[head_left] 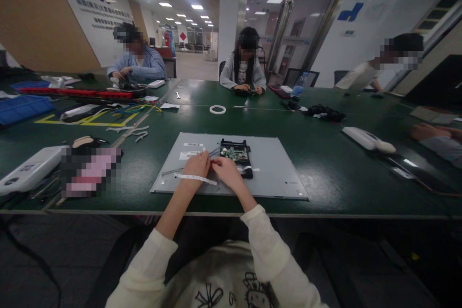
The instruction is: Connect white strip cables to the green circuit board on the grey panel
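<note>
A flat grey panel lies on the table in front of me. Mounted on it is a green circuit board in a black frame. Thin grey cables run from the board's left side to my fingers and on across the panel. My left hand is closed in a pinch on these cables, and a white tape strip lies across its wrist. Fingertips almost touching it, my right hand is also pinched closed just below the board; whatever it holds is hidden.
The green table bears a tape roll beyond the panel. To the left are a white box-shaped device, a pink phone-like object and blue trays. A white device lies right. Several people sit around the table.
</note>
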Tool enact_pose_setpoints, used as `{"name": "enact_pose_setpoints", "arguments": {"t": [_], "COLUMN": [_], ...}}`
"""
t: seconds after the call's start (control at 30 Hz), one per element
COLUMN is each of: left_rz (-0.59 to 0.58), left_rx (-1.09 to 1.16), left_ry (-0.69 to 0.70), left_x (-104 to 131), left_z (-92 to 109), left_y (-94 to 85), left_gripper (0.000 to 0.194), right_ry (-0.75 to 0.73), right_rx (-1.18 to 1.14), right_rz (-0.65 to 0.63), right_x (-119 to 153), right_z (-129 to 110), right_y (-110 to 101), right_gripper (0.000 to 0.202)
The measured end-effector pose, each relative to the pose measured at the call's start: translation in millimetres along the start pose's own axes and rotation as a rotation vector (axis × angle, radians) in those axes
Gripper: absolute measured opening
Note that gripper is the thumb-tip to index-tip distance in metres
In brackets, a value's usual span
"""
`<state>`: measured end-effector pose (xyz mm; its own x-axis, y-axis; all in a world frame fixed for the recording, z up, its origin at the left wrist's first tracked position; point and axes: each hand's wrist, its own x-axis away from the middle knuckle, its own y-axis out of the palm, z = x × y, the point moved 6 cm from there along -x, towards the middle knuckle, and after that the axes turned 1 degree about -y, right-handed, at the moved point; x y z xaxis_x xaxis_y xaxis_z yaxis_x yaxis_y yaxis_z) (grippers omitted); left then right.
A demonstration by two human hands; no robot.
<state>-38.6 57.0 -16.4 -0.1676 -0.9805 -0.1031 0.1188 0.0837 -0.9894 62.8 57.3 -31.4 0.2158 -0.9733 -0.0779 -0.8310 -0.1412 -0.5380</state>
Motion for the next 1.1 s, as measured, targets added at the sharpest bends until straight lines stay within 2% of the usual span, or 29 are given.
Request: {"name": "enact_pose_setpoints", "arguments": {"t": [0.33,0.47,0.63,0.87,1.1], "left_rz": [-0.021,0.022,0.006,0.016,-0.128], "left_rx": [-0.032,-0.013,-0.02,-0.062,-0.135], "left_ry": [-0.121,-0.136,-0.148,-0.092,-0.082], "left_x": [-12,-10,-7,-3,-3], "left_z": [-1,-1,3,10,11], "left_y": [-5.9,-3.4,-2.5,4.0,16.6], "left_gripper": [0.023,0.032,0.028,0.038,0.048], "right_ry": [-0.039,-0.061,-0.099,-0.178,-0.164], "right_rx": [0.095,0.273,0.501,0.335,0.183], "right_rz": [-0.019,0.044,0.142,0.225,0.247], "right_x": [4,18,44,59,60], "right_z": [-9,-18,-29,-26,-24], "right_y": [0,-2,1,0,-7], "right_gripper": [0.025,0.021,0.023,0.026,0.024]}}
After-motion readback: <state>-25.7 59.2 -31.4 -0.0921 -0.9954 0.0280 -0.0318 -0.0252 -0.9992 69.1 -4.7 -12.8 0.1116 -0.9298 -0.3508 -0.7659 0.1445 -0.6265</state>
